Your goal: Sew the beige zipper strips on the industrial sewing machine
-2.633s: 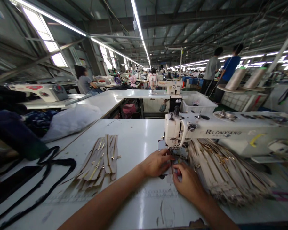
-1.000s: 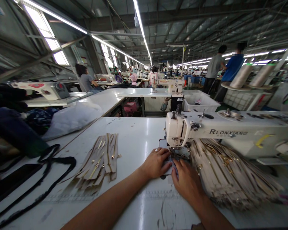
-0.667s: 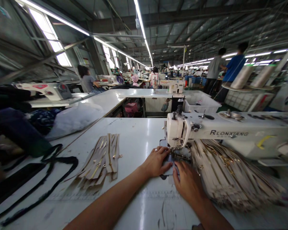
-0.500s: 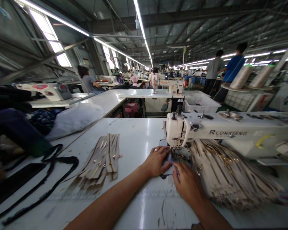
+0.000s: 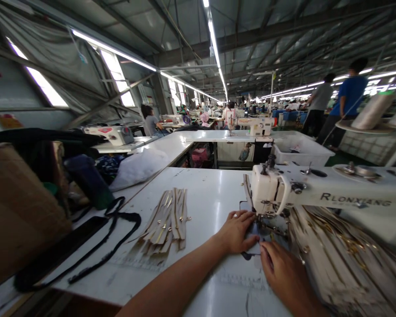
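My left hand [image 5: 237, 231] lies flat on the white table [image 5: 204, 198], its fingertips pressing a small dark piece [image 5: 254, 246] just in front of the presser foot. My right hand [image 5: 284, 275] comes in from the lower right, and its fingertips hold the same piece from the near side. The white sewing machine [image 5: 270, 193], marked RLONXIANG, stands right over the piece with its arm running off to the right. Most of the piece is hidden under my fingers and the machine head.
A fanned stack of beige zippers [image 5: 170, 218] lies left of my hands, and a bigger heap of zippers [image 5: 346, 251] sits under the machine arm. A black strap [image 5: 112, 237], a white bag [image 5: 138, 167], a brown box [image 5: 16, 211] and a white bin [image 5: 300, 149] stand around. Two people [image 5: 346, 97] stand far right.
The view has swung to the left, bringing the brown box into sight. Both hands stay at the presser foot, and my right hand has drawn slightly back toward me.
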### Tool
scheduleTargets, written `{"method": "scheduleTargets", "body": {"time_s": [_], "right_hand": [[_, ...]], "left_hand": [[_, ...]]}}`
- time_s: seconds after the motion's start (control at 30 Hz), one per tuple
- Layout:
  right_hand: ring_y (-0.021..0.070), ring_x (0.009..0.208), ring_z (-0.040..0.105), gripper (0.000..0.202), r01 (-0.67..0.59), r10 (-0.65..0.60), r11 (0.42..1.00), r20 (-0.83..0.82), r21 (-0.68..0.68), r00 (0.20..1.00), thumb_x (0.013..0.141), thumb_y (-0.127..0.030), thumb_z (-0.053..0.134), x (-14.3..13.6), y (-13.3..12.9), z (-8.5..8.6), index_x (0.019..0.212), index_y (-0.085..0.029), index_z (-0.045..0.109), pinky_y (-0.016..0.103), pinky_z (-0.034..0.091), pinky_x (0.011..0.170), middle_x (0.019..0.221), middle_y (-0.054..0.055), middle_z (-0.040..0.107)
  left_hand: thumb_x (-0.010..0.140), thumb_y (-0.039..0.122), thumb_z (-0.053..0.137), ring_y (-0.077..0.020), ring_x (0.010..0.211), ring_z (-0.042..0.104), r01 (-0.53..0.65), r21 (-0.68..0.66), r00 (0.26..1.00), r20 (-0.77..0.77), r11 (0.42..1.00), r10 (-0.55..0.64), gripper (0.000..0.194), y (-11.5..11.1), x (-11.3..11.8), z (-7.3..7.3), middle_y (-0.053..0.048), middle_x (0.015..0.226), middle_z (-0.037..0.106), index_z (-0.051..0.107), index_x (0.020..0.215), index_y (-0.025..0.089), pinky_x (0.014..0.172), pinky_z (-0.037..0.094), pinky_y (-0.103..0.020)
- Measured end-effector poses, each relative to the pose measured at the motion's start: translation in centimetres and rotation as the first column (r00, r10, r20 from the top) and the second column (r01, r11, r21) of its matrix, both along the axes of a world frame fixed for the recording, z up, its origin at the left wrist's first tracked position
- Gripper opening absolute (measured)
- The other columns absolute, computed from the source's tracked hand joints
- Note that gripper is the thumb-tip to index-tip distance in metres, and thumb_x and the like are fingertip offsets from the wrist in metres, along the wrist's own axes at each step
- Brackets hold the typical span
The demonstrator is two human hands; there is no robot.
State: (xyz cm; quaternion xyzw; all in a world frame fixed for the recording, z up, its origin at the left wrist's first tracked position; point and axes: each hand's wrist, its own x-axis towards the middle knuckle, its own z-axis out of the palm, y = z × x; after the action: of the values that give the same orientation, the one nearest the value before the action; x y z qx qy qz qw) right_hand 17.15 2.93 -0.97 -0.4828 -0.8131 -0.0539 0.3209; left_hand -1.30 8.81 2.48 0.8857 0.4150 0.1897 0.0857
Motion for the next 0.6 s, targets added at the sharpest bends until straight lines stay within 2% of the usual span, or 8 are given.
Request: {"method": "scheduleTargets", "body": {"time_s": [0.27,0.33,0.43,0.5,0.6], "right_hand": [[0.0142,0.065,0.068,0.025,-0.067,0.067,0.987,0.001,0.146,0.998,0.094,-0.025,0.038,0.4,0.7,-0.7,0.09,-0.022,0.062,0.025,0.051,0.058,0.077,0.002,0.071],[0.0143,0.064,0.069,0.026,-0.072,0.073,0.984,0.002,0.164,0.997,0.094,-0.027,0.037,0.3,0.8,-0.5,0.089,-0.022,0.063,0.024,0.051,0.056,0.076,0.002,0.071],[0.0142,0.064,0.069,0.029,-0.089,0.09,0.977,0.005,0.193,0.996,0.095,-0.028,0.036,0.4,0.9,-0.4,0.088,-0.022,0.063,0.023,0.053,0.055,0.076,0.002,0.072],[0.0143,0.064,0.07,0.03,-0.107,0.107,0.971,0.012,0.212,0.994,0.095,-0.028,0.035,0.6,1.1,-0.6,0.088,-0.022,0.064,0.022,0.054,0.056,0.076,0.002,0.072],[0.0143,0.067,0.071,0.028,-0.142,0.135,0.968,0.05,0.206,0.99,0.095,-0.028,0.037,1.1,1.5,-1.4,0.091,-0.022,0.064,0.021,0.055,0.058,0.079,0.002,0.073]], "left_hand": [[0.087,0.053,0.051,-0.0294,0.136,0.033,0.006,-0.032,1.0,-0.026,0.999,-0.007,0.065,-0.2,0.0,0.0,-0.014,0.145,0.041,0.035,0.14,0.017,0.108,0.026,-0.053],[0.087,0.053,0.05,-0.0295,0.133,0.037,-0.011,-0.026,0.999,-0.052,1.0,0.009,0.061,-0.2,-0.1,0.4,-0.014,0.142,0.045,0.039,0.136,0.018,0.109,0.025,-0.056],[0.092,0.04,0.047,-0.029,0.112,0.058,-0.138,0.015,0.977,-0.164,0.99,0.139,0.033,-0.2,-0.4,1.6,-0.013,0.119,0.063,0.056,0.113,0.017,0.109,0.023,-0.058],[0.086,0.026,0.052,-0.0286,0.092,0.067,-0.224,0.035,0.933,-0.281,0.974,0.225,0.017,-0.5,-0.8,2.8,-0.012,0.095,0.07,0.062,0.094,0.014,0.106,0.029,-0.058],[0.075,0.017,0.061,-0.0289,0.078,0.069,-0.202,-0.014,0.9,-0.397,0.979,0.179,0.007,-1.4,-1.8,4.4,-0.012,0.078,0.071,0.067,0.079,0.014,0.09,0.047,-0.048]]}}
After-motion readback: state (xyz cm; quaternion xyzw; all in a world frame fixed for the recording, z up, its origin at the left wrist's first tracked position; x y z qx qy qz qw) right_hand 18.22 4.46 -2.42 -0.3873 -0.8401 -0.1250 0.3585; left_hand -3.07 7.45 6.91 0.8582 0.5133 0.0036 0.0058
